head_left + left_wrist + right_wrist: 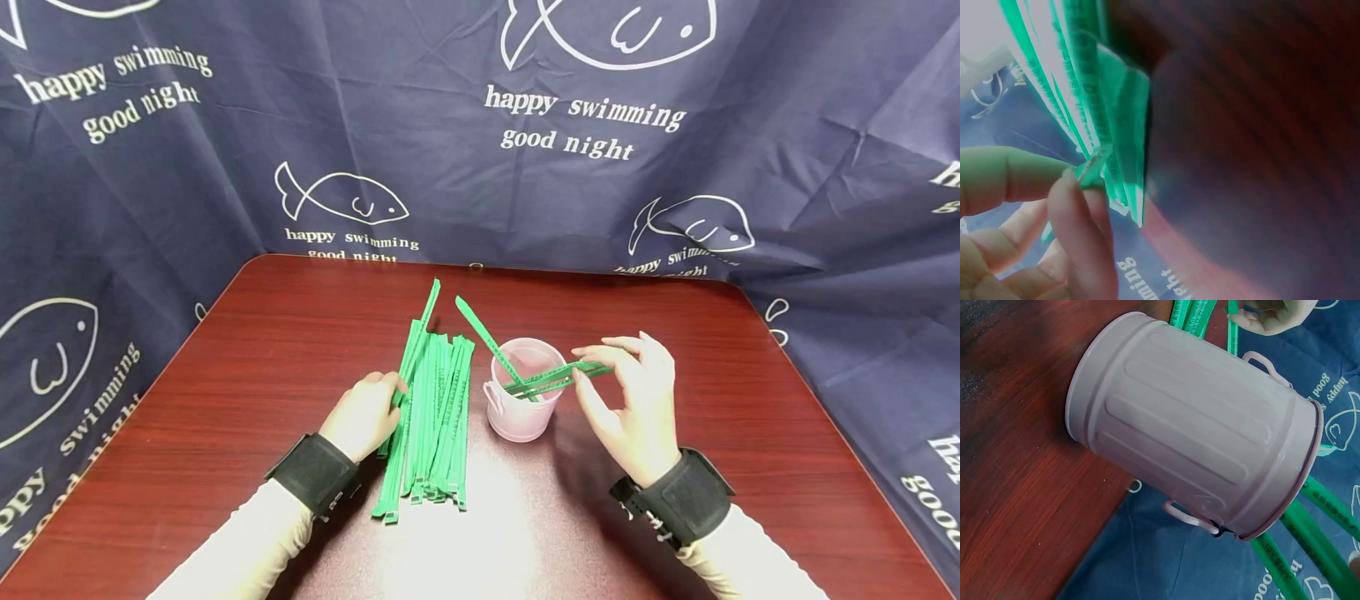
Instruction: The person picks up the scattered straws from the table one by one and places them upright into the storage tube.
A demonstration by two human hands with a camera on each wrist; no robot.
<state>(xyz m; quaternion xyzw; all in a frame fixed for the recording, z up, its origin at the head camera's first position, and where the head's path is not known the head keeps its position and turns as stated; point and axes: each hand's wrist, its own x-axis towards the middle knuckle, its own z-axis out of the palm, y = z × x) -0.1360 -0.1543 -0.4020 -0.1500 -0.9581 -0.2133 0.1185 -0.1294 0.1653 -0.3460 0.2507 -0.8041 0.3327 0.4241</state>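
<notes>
Slim green paper-wrapped straws point(442, 408) with dark print lie in a loose bundle, left of a small pale pink bucket point(519, 419). At the bundle's left side, my left hand point(365, 414) pinches one straw point(1094, 167) between thumb and fingertips. That straw slants up past the far end of the bundle. My right hand point(641, 400) is at the bucket's right, thumb and index finger around several straws point(558, 379) that slope out over the rim. One more straw point(480, 325) leans out leftward. The bucket point(1185, 425) hides their lower ends in the right wrist view.
Everything stands on a reddish-brown wooden table point(300, 333). A dark blue curtain point(450, 125) with white fish and lettering hangs behind and around it. The bucket has small side handles point(492, 397). A bright glare lies on the near table surface.
</notes>
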